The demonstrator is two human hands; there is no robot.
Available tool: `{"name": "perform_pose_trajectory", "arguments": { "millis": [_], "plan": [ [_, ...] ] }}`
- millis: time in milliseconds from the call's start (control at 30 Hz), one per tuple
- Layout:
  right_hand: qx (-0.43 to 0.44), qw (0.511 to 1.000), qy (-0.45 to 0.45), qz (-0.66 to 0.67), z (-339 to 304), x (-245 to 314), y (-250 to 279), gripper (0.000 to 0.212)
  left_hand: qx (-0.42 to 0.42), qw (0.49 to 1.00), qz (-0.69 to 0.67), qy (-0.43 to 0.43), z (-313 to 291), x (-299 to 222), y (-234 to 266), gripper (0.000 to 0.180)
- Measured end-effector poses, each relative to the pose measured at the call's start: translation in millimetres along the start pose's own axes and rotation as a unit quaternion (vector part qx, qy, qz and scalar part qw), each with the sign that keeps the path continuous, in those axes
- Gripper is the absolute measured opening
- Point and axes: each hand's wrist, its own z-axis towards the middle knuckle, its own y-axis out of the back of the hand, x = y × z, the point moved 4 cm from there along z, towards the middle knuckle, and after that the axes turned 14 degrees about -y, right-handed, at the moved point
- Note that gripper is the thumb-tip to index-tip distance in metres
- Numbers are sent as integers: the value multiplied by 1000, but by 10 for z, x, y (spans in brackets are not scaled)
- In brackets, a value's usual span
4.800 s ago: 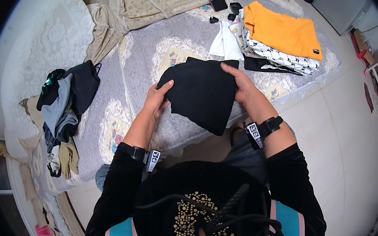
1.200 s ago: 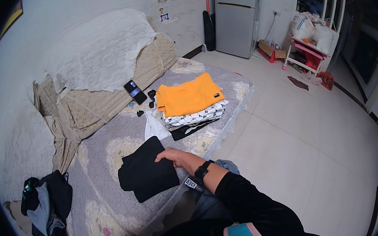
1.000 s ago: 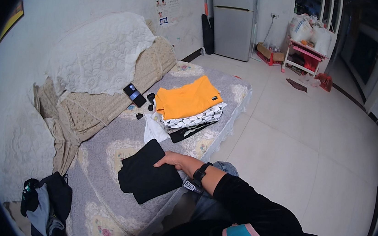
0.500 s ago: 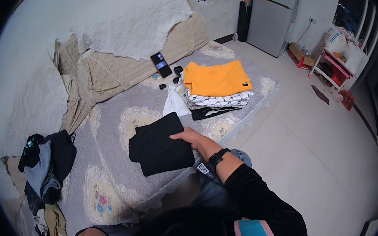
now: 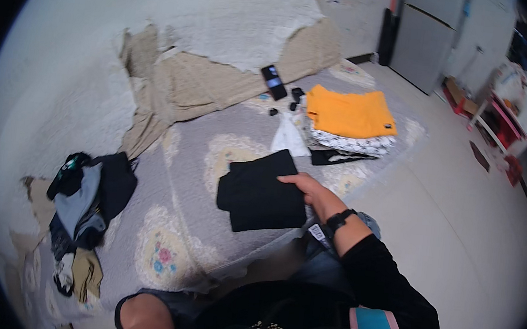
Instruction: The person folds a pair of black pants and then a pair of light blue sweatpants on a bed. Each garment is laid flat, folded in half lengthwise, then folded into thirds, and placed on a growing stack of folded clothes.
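Observation:
A folded black garment (image 5: 262, 193) lies flat on the quilted bed cover near the front edge of the bed. My right hand (image 5: 305, 186) pinches its right edge, thumb on top and the other fingers mostly hidden by the cloth. Beyond it rises a neat stack with an orange garment (image 5: 351, 113) on top, a white patterned garment (image 5: 352, 142) under that, and a black piece (image 5: 341, 158) at the bottom. A white cloth (image 5: 291, 135) lies against the left of this stack. My left hand is out of the picture.
A loose heap of clothes (image 5: 89, 201) lies at the bed's left. A phone (image 5: 273, 82) and small black items (image 5: 296, 95) rest near the beige cover (image 5: 208, 81) by the wall. Right of the bed are tiled floor, a grey fridge (image 5: 422, 46) and a loaded small table (image 5: 506, 116).
My view has turned left, so the whole scene sits further right in the picture. The black garment stays at the same place on the bed, with my right hand still on its edge.

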Motion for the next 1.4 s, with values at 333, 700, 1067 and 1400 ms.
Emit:
{"name": "perform_pose_trajectory", "arguments": {
  "millis": [333, 700, 1067, 1400],
  "plan": [
    [-23, 999, -15, -38, 26, 4, 62, 43, 26, 852, -182, 491, 11, 364, 206, 16],
    [-11, 998, -30, -52, 90, -29, 144, 50, 54, 826, -317, 463, -295, 387, -106, 24],
    [-48, 973, 160, -159, 11, -160, -47, 44, 88, 775, -445, 440, -470, 394, -316, 32],
    [40, 987, 101, -122, -309, 97, -225, 46, 60, 504, -426, 749, -1398, 347, 499, 99]
  ]
}}
